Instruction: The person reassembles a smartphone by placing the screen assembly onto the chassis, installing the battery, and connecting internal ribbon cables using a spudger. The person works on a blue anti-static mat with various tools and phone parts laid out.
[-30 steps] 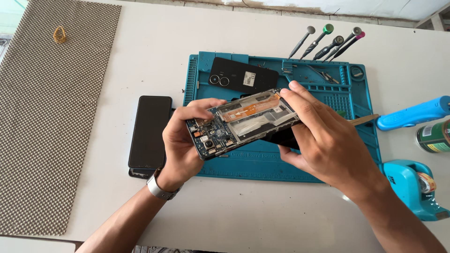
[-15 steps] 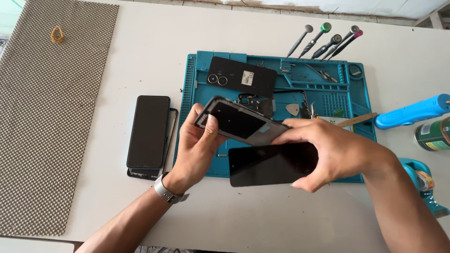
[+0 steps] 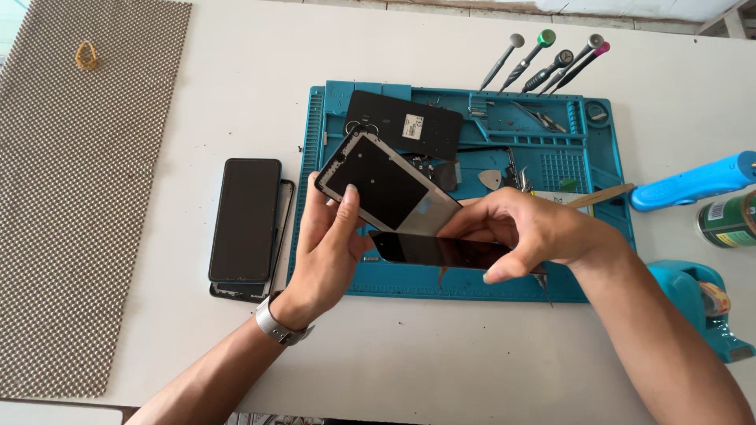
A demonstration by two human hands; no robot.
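Observation:
My left hand [image 3: 329,244] grips a phone middle frame [image 3: 386,185], a dark plate with a pale metal rim, tilted up over the teal repair mat [image 3: 331,126]. My right hand [image 3: 526,232] pinches a thin black screen panel [image 3: 441,250] that hangs just below the frame, partly peeled away from it. A loose black back cover [image 3: 405,124] lies on the mat behind both parts. A silver watch band sits on my left wrist.
Two stacked black phones [image 3: 246,220] lie left of the mat. Several screwdrivers [image 3: 551,59] stand at the mat's back edge. A blue tool [image 3: 693,185], a green can [image 3: 728,220] and a teal tape dispenser [image 3: 701,303] sit right. A checked anti-slip mat [image 3: 79,197] covers the left.
The phone was turned from its circuit side to its dark face. My right hand then pulled the screen panel down and away from the frame.

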